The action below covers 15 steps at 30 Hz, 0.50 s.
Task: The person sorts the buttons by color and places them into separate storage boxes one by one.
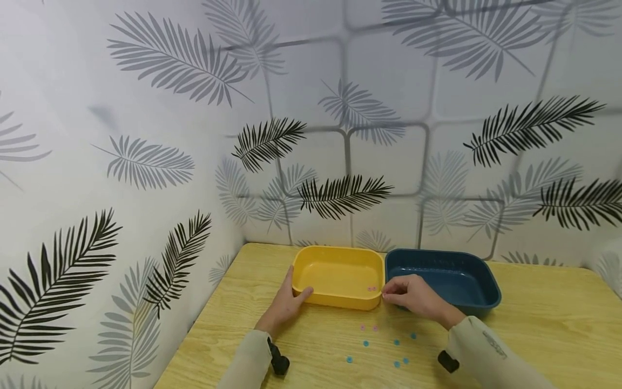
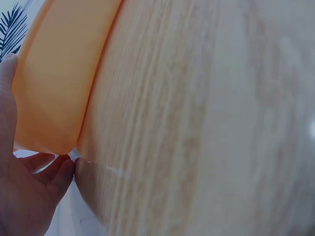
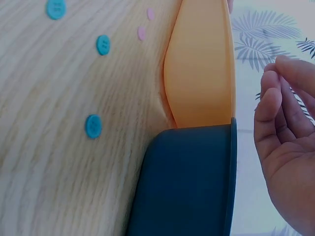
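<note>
My left hand (image 1: 286, 301) grips the left end of a yellow plastic tray (image 1: 330, 300), thumb at its near side and fingers round the end wall. In the left wrist view, fingertips touch the tray's lower corner. My right hand (image 1: 413, 294) hovers where the yellow tray meets a dark blue tray (image 1: 487, 308). Its thumb and fingertips are drawn together; whether something small is between them cannot be seen. Two small pink buttons (image 1: 371, 289) lie inside the yellow tray near its right end.
On the wooden table (image 1: 544, 319), pink buttons (image 1: 362, 327) and several blue buttons (image 1: 366, 343) lie loose in front of the trays. A leaf-patterned wall (image 1: 340, 162) rises behind the table and along its left side.
</note>
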### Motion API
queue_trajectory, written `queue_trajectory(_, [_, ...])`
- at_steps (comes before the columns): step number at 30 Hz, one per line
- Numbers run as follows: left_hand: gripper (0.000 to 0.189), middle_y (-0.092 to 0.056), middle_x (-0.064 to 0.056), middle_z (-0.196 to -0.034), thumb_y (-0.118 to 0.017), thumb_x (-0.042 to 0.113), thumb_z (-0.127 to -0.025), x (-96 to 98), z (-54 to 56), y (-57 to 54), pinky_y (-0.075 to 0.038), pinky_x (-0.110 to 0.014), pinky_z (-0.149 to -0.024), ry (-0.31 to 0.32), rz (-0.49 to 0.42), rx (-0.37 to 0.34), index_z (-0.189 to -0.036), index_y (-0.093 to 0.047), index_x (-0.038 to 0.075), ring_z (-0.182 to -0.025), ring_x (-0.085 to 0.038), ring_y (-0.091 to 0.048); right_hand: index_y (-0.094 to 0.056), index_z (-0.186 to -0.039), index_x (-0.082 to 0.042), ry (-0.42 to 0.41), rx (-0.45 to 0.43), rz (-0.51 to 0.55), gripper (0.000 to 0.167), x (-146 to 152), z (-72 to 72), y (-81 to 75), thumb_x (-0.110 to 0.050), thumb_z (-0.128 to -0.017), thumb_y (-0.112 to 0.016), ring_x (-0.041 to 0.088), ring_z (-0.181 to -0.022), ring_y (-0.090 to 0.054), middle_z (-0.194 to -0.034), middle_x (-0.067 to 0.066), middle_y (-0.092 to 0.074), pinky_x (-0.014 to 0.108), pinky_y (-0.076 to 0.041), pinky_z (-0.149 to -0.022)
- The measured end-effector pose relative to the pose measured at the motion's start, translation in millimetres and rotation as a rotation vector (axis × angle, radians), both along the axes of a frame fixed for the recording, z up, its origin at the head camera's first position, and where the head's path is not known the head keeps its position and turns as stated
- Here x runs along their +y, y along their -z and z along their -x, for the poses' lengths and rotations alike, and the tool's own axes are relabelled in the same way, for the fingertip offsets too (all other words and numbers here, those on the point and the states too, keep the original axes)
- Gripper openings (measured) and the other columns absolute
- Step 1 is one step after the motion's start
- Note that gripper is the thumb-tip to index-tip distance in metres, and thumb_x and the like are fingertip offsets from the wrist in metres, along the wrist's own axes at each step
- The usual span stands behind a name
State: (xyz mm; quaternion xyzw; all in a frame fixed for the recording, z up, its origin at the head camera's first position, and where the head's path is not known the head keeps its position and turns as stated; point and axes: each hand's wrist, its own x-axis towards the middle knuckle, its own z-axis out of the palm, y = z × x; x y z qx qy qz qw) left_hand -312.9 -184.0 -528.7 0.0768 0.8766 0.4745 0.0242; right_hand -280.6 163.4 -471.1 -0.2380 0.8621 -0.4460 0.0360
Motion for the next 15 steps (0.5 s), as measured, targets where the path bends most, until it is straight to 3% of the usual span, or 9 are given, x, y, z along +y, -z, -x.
queue_trajectory(7, [0.092,-0.008,-0.013,-0.157,-0.056,0.048,-0.092,-0.7,1.1,2.0,-0.016,-0.049,-0.112,-0.002,0.005,0.001,-0.153,0.001,0.011,-0.141,-0.030,-0.015,-0.071,-0.100,-0.004,0.059,0.011,-0.010,0.017,-6.9,10.6,0.4,-0.017,-0.089,-0.067,0.017,-0.077,-0.061,-0.087,-0.002,-0.067,0.024,-0.052,-0.066])
queue_trajectory(15, [0.092,-0.008,-0.010,-0.157,-0.056,0.051,-0.091,-0.5,3.4,4.0,-0.016,-0.047,-0.112,-0.017,0.017,-0.013,-0.153,0.001,0.014,-0.142,-0.028,-0.016,-0.070,-0.099,-0.002,0.100,0.051,-0.026,0.014,-17.1,21.8,1.5,-0.010,-0.089,-0.067,0.013,-0.076,-0.061,-0.086,-0.001,-0.067,0.025,-0.052,-0.065])
